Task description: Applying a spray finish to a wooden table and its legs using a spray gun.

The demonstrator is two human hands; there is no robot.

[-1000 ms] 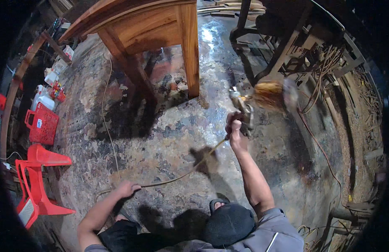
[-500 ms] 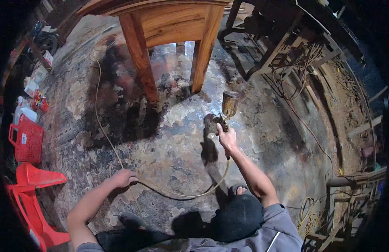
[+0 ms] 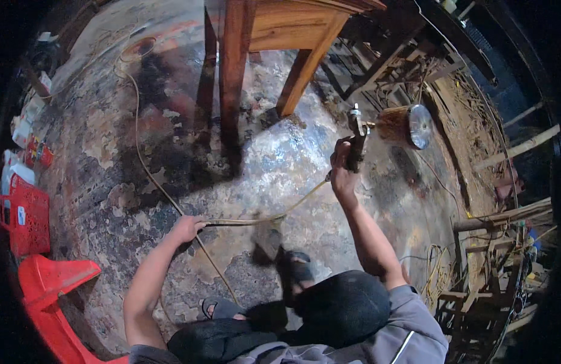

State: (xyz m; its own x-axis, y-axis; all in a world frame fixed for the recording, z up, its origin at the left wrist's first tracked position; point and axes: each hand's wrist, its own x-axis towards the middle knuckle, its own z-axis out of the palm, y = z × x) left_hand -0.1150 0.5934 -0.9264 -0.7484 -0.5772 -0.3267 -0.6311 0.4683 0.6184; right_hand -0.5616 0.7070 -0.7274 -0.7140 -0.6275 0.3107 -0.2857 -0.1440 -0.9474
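Observation:
My right hand (image 3: 343, 173) is closed around the handle of a spray gun (image 3: 358, 136), raised over the floor. Its stained paint cup (image 3: 397, 125) tips out to the right, with the shiny round end showing. From the gun a thin yellowish air hose (image 3: 262, 219) runs left to my left hand (image 3: 186, 229), whose fingers are wrapped round it. Ahead stands a varnished wooden piece of furniture (image 3: 283, 30) with legs and a panel; its top is cut off by the frame edge. The gun is to the right of its legs, not touching them.
At the left are a red plastic basket (image 3: 29, 224), a red plastic chair (image 3: 56, 279) and white containers (image 3: 16, 170). Dark frames (image 3: 383, 67), wood scraps and a coiled yellow hose (image 3: 437, 267) line the right. Hose also trails across the blotchy floor (image 3: 129, 242).
My right hand has lifted the spray gun up and right, tilting its cup sideways. My left hand has moved slightly up, still on the hose. The view has shifted, showing the furniture further right.

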